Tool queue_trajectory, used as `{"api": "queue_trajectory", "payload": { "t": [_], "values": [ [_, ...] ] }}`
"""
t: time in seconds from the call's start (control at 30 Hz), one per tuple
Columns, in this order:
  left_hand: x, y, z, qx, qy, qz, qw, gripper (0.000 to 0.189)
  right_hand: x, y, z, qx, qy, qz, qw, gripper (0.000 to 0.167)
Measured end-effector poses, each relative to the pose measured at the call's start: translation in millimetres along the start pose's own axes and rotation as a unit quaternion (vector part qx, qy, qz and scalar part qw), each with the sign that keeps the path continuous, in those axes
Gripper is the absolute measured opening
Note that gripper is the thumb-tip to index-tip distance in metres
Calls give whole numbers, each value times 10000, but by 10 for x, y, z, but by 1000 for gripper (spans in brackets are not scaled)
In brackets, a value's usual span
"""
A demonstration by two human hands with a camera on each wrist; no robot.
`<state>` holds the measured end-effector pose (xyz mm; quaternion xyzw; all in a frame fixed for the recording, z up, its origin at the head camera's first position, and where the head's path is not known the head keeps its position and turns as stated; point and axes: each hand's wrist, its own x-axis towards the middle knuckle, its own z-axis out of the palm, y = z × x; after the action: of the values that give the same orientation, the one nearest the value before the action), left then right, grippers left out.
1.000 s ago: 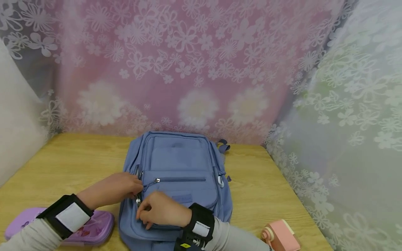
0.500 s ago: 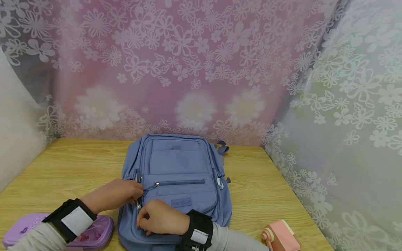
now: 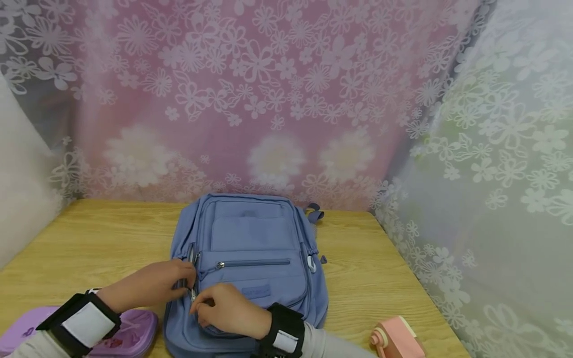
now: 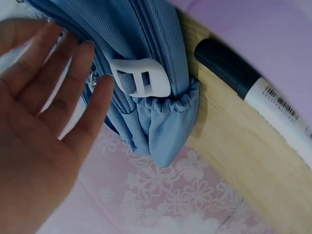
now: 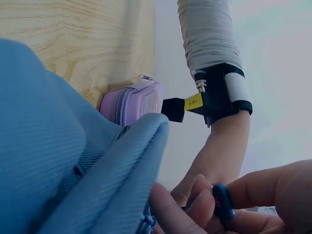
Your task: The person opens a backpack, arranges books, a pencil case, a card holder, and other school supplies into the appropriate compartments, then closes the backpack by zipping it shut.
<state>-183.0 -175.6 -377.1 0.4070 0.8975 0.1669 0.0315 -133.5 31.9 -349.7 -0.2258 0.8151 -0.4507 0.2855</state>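
A blue backpack (image 3: 250, 233) lies front side up on the table, partly beneath both hands. My left hand (image 3: 154, 283) is at its left side zipper; in the left wrist view the thumb and index finger meet at the bag's zippered edge, the other fingers fairly straight. Just below and to the right, my right hand (image 3: 233, 311) has curled fingers. In the right wrist view, it pinches a small dark blue loop (image 5: 224, 202), which looks like a zipper pull. A white buckle (image 4: 144, 78) hangs on the bag's side beside the left fingers.
A purple pencil case (image 3: 139, 330) lies left of the backpack, partly under the left forearm. A black-capped white marker (image 4: 275, 105) shows in the left wrist view. A pink box-shaped object (image 3: 398, 338) stands at front right. Flowered curtains (image 3: 277, 99) surround the wooden table (image 3: 358, 258).
The left hand has shifted slightly left, and a gap now shows between its thumb and fingers. The right hand stays at the zipper with little change. The head view has tilted a little.
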Motion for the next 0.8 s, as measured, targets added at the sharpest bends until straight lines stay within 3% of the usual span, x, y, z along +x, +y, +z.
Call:
{"api": "queue_trajectory", "payload": {
  "t": [0.23,0.3,0.37,0.47,0.6,0.67,0.73,0.8],
  "values": [
    [68,48,-22,-916,113,-651,9936,15,5,-50,-40,-204,220,-107,9995,23],
    [105,78,-23,-1285,195,-910,9873,13,-3,-77,-43,-307,266,-148,9991,23],
    [137,103,-25,-1873,246,-1283,9736,8,-6,-94,-39,-443,296,-209,9984,23],
    [170,111,-32,-2826,286,-2079,9360,7,-4,-96,-22,-602,297,-293,9973,22],
    [168,75,-32,-3919,253,-3014,8689,33,-5,-73,9,-631,213,-340,9972,20],
    [151,53,-27,-4416,225,-3109,8413,44,-9,-66,24,-569,152,-314,9978,20],
    [135,37,-28,-4837,174,-3048,8202,49,-10,-64,40,-541,109,-305,9980,20],
    [126,19,-41,-5218,104,-2868,8034,39,-5,-61,54,-512,68,-294,9982,20]
  ]
}}
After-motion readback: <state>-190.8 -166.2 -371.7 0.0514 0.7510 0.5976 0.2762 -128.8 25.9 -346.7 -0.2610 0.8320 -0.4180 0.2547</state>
